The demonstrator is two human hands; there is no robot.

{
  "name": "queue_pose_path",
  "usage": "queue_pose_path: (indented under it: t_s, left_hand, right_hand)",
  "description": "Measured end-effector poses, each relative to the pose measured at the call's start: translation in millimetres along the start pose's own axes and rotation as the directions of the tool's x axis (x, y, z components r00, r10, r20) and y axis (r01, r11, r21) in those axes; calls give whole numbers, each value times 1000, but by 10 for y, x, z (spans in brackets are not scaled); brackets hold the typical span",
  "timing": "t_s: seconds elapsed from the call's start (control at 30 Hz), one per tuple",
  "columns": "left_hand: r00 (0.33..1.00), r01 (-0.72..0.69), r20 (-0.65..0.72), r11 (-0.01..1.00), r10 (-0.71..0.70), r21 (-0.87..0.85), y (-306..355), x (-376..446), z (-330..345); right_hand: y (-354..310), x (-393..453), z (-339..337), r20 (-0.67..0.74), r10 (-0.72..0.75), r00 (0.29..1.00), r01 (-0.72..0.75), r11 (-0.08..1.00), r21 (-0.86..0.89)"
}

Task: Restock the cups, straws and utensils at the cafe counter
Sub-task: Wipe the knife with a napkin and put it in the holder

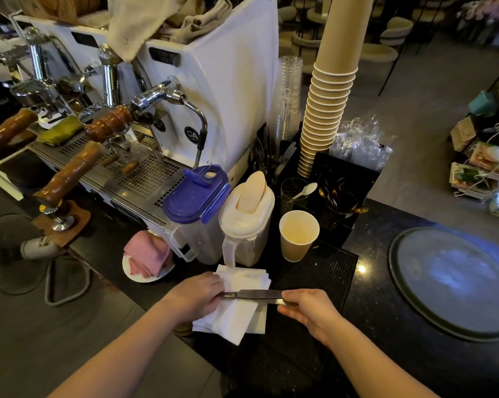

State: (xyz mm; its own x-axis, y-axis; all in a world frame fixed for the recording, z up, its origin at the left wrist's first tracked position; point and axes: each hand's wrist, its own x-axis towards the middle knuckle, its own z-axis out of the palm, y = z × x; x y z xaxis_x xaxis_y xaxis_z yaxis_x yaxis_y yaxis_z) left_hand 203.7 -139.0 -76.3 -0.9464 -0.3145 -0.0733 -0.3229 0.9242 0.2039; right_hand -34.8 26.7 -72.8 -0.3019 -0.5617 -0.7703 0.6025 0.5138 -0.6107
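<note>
Over the black counter mat (322, 271), head view: your left hand (198, 297) closes on white napkins (236, 305) wrapped around a knife (254, 294); your right hand (308, 311) pinches its other end. Single paper cup (298, 235) stands just behind, below the stacked cups (322, 116).

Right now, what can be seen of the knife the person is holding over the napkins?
The knife is a slim table knife that looks like plain, shiny metal. It lies roughly level, running left to right across a stack of white paper napkins. The left hand pinches one end against the napkins; the right hand has its grip on the other end. Only the middle stretch shows, so which end is the blade cannot be told.
</note>
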Motion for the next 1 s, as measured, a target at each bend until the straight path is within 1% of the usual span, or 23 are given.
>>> queue_pose_path:
  t_s: [0.07, 0.17, 0.23, 0.33, 0.43, 0.5, 0.6, 0.67, 0.73, 0.8, 0.9, 0.93, 1.0]
  left_hand:
    - [1000, -7, 7, 1000, 7, -2, 15, -3, 2]
    - [997, -49, -65, 998, 52, 48, 25, -23, 22]
    - [996, -51, -68, 996, 55, 67, 59, -15, 13]
    - [997, -39, -65, 997, 44, 73, 100, -5, 27]
    - [994, -70, -73, 993, 77, 92, 128, 4, 27]
    - [993, -92, -68, 989, 101, 115, 157, -1, -3]
    - [993, -98, -55, 986, 106, 132, 212, -25, -56]
    - [995, -66, -63, 990, 74, 123, 298, -61, -110]
    - [993, -44, -102, 996, 51, 75, 453, -72, -197]
    - [983, -55, -174, 998, 57, 15, 645, -22, -367]
    - [929, -79, -365, 997, 63, -28, 939, 130, -735]
    - [913, -86, -405, 994, 52, -67, 1016, 185, -856]
    - [899, -68, -437, 981, -18, -182, 1122, 318, -1120]
  right_hand:
    - [-8, -16, -2, 2, -20, 1000, 20, 1000, 1]
    - [-17, -46, -2, 6, -40, 999, 40, 999, -2]
    - [-17, -72, 5, -1, -54, 999, 54, 999, -11]
    - [-5, -105, 19, -53, -91, 994, 90, 996, -13]
    - [-23, -162, 30, -102, -116, 988, 118, 993, 11]
    - [-63, -230, 45, -111, -133, 985, 135, 991, 10]
    - [-198, -370, 55, -113, -182, 977, 178, 983, -44]
    - [-359, -504, 34, -99, -201, 975, 193, 978, -82]
    - [-552, -685, 5, -69, -227, 971, 217, 967, -133]
    - [-790, -883, -36, -41, -310, 950, 298, 938, -175]
    - [-1229, -1194, -69, 23, -456, 890, 448, 863, -234]
    - [-1401, -1288, -67, 34, -501, 865, 492, 833, -252]
    - [-1775, -1437, -55, 35, -585, 810, 574, 781, -247]
